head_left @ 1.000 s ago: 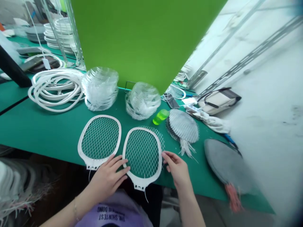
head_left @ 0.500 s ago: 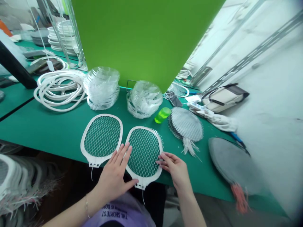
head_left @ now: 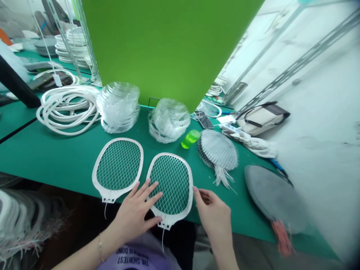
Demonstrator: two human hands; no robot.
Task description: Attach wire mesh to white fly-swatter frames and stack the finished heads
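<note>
Two white racket frames with metal mesh lie side by side at the table's front edge: a left racket frame (head_left: 95, 176) and a right racket frame (head_left: 189, 170). Spread flat over the lower left of the right one, my left hand (head_left: 137, 210) is open, fingertips on its mesh (head_left: 170, 180) and thumb near its tab. My right hand (head_left: 213, 210) is closed at that frame's right rim, its fingers curled and a fingertip against the edge; some of its fingers are hidden. A thin wire hangs from each tab.
Behind stand two stacks of clear plastic frames, a left stack (head_left: 119, 108) and a right stack (head_left: 170, 120). A coiled white tube (head_left: 67, 108) lies left. To the right are a green cylinder (head_left: 190, 138), round mesh sheets (head_left: 219, 150) and grey mesh discs (head_left: 275, 195).
Mesh that stuck out past the right frame's upper right rim now lies within the rim. My right hand has moved off the mesh to the outer edge; my left fingers have spread.
</note>
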